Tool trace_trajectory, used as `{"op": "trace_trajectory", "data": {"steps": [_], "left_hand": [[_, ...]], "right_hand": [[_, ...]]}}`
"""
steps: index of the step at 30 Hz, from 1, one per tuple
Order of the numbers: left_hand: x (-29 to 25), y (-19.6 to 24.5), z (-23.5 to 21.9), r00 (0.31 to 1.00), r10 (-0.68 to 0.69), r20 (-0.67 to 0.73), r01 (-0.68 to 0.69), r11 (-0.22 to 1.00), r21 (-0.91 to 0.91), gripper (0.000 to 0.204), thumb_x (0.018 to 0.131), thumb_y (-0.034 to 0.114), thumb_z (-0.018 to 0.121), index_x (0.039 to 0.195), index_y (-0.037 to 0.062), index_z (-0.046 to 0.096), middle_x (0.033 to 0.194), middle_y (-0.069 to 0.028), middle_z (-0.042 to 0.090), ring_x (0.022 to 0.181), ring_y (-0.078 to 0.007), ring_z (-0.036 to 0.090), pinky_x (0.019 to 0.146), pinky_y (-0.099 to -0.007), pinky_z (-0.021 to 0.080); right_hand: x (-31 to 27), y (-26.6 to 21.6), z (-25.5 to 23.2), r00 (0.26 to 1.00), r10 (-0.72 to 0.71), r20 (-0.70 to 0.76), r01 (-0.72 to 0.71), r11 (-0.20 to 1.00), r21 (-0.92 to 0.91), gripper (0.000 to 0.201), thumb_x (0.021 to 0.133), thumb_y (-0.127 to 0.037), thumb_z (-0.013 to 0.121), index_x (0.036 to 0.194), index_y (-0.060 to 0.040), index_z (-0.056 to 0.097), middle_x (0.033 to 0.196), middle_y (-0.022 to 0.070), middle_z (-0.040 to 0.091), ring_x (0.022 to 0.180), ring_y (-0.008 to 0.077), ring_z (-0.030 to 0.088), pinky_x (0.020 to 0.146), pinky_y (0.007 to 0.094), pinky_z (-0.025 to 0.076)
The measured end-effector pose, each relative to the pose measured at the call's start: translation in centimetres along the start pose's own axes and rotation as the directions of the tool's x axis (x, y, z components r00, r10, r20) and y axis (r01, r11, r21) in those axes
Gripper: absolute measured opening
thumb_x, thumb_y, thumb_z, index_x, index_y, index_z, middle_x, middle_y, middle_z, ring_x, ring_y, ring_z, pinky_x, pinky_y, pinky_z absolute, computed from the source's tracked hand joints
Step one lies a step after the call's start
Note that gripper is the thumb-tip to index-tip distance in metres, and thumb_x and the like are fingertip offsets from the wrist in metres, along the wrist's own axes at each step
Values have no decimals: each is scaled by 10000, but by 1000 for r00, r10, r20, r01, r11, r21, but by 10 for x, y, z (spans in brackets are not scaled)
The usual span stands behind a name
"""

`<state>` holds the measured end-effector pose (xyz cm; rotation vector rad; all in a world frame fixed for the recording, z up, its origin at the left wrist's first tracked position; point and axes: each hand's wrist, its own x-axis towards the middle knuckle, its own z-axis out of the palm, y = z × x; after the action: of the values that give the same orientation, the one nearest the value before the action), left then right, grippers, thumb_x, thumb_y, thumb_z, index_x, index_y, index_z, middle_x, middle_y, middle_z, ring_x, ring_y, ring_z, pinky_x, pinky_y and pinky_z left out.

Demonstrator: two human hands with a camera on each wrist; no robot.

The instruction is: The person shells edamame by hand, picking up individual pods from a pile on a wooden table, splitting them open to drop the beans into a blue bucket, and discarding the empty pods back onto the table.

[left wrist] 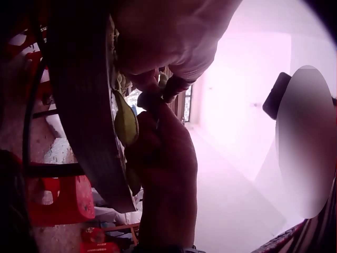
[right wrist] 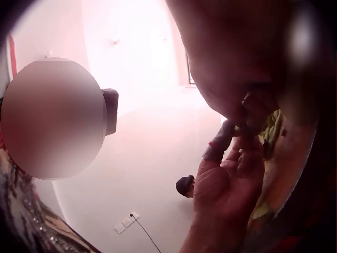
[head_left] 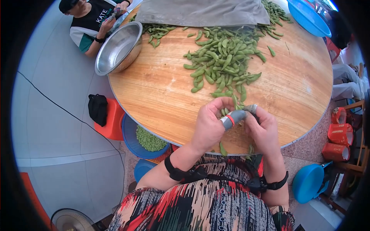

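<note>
Both hands meet over the near edge of the round wooden table [head_left: 154,88], fingertips together. My left hand [head_left: 210,125] has its fingers curled around green edamame pods [head_left: 225,111]; its thumb wears a grey wrap [head_left: 236,116] with a red band. My right hand [head_left: 266,129], a finger also wrapped in grey, pinches at the same spot against the left thumb. What lies right between the fingertips is mostly hidden, in both wrist views too. Just beyond the fingers spreads a heap of edamame pods [head_left: 221,57]. A loose pod [left wrist: 126,118] lies below the hands at the table edge.
A metal colander [head_left: 121,48] overhangs the table's left edge. Below stands a blue basin [head_left: 131,144] of shelled beans [head_left: 150,139] beside a red stool [head_left: 113,119]. Grey cloth [head_left: 204,13] covers pods at the back, near a blue basket [head_left: 310,17]. Another person [head_left: 90,23] sits far left.
</note>
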<state>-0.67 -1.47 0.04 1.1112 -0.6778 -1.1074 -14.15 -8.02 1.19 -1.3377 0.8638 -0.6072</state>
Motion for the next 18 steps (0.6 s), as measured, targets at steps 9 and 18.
{"op": "trace_trajectory", "data": {"steps": [9,18], "left_hand": [[2,-1,2,999,2,-53,-3,1000,-16,308,774,91,704,1042,10,574,808,35,530,737,-25,496,640,-167,424],[1,8,-4,963,-222,156,270,836,-477,328,848,90,612,1166,33,555,942,14,603,735,-36,526,664,-166,428]], "right_hand": [[0,-1,12,955,-289,-64,243,888,-390,50,830,-59,559,839,-11,574,555,47,472,506,69,462,454,262,360],[5,-11,-18,957,208,200,-238,961,141,167,903,-197,496,878,-58,586,590,-49,469,490,38,382,444,197,283]]}}
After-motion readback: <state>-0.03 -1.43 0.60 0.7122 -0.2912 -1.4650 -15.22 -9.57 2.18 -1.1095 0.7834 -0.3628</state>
